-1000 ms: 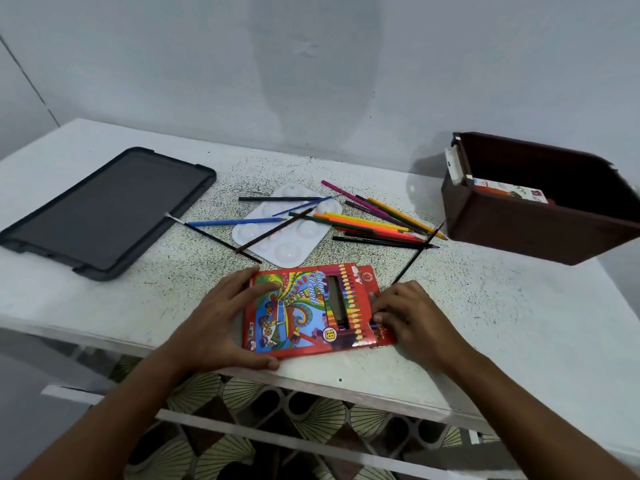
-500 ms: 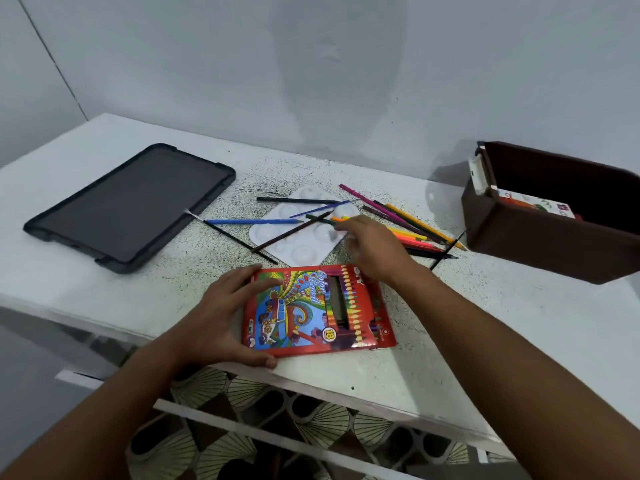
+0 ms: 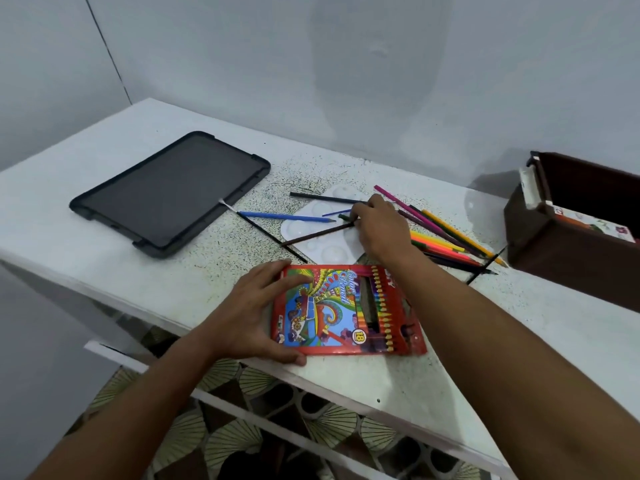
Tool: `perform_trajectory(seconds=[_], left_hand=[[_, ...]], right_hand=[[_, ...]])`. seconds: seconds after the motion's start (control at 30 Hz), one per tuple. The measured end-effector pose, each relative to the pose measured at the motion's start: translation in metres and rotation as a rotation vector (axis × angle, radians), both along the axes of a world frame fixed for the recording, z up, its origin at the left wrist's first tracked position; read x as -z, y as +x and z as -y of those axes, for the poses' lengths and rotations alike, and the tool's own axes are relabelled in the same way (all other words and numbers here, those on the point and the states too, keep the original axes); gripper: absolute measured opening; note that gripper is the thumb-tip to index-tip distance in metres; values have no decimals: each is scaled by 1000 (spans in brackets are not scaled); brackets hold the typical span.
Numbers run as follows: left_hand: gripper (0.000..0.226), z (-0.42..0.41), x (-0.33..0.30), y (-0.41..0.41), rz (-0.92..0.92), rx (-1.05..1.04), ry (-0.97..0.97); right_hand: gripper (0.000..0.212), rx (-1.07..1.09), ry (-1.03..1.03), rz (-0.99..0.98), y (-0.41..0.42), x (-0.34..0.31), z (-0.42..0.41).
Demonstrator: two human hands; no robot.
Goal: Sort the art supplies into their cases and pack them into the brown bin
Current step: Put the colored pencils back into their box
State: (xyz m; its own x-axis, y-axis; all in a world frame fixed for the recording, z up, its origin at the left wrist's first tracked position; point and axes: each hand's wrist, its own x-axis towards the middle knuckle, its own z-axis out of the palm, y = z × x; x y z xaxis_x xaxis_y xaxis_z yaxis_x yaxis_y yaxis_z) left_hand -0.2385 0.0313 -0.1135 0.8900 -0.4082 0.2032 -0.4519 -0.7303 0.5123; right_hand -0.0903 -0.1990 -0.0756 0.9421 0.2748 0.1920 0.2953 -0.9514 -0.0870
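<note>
Step in hand — gathering of loose coloured pencils for return to the red pencil case [image 3: 349,311], judged from the layout. Case is pinned flat near the front edge of the white table [image 3: 86,199] by the left hand [image 3: 252,313], palm down, fingers spread over its left end, thumb along the near edge — pressing, not clasping. Right hand [image 3: 379,230] is extended over the white paint palette [image 3: 311,233], fingertips curled at the ends of a dark green pencil [image 3: 344,217] and a brown pencil [image 3: 317,234]; whether either is actually pinched cannot be told. A blue pencil [image 3: 285,216] lies left of the palette; a fan of orange, yellow and pink pencils [image 3: 446,242] lies to the right, partly hidden by the wrist. Brown bin [image 3: 571,258] stands at the far right, well apart, a box already inside. Black tablet [image 3: 173,190] lies far left, untouched. Next move, as judged: a firm pinch on one pencil, then alignment with the case's opening, which is not clearly seen
</note>
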Motion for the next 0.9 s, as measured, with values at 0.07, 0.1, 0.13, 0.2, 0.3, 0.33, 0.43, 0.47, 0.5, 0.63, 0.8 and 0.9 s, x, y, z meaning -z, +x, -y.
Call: perform_trajectory(seconds=[0.07, 0.1, 0.13, 0.2, 0.3, 0.33, 0.43, 0.47, 0.5, 0.63, 0.8, 0.9], left_hand=[[105, 0, 0, 1, 4, -3, 7], [105, 0, 0, 1, 7, -4, 10], [105, -1, 1, 0, 9, -7, 13], [106, 1, 1, 1, 8, -4, 21], [106, 1, 2, 1, 17, -10, 28], [106, 1, 2, 2, 16, -9, 31], [106, 2, 3, 3, 22, -9, 25], [106, 2, 3, 3, 26, -11, 19], [106, 2, 4, 3, 28, -11, 17], [106, 2, 4, 3, 24, -10, 20], [106, 1, 4, 2, 20, -8, 21], [106, 1, 4, 2, 9, -5, 23]], right_hand=[[26, -24, 6, 13, -3, 1, 4], [27, -46, 17, 3, -4, 1, 7], [28, -74, 30, -15, -4, 0, 9], [31, -110, 53, -44, -6, -2, 16], [31, -137, 46, -61, -7, -4, 19], [30, -139, 49, -60, -7, -5, 20], [26, -152, 76, -102, -5, -6, 21], [25, -152, 88, -122, -5, -6, 21], [26, -145, 95, -131, -5, -7, 22], [33, -86, 92, -102, -5, -6, 21], [28, -31, 134, -77, -7, -11, 28], [24, 42, 255, -65, -13, -19, 55]])
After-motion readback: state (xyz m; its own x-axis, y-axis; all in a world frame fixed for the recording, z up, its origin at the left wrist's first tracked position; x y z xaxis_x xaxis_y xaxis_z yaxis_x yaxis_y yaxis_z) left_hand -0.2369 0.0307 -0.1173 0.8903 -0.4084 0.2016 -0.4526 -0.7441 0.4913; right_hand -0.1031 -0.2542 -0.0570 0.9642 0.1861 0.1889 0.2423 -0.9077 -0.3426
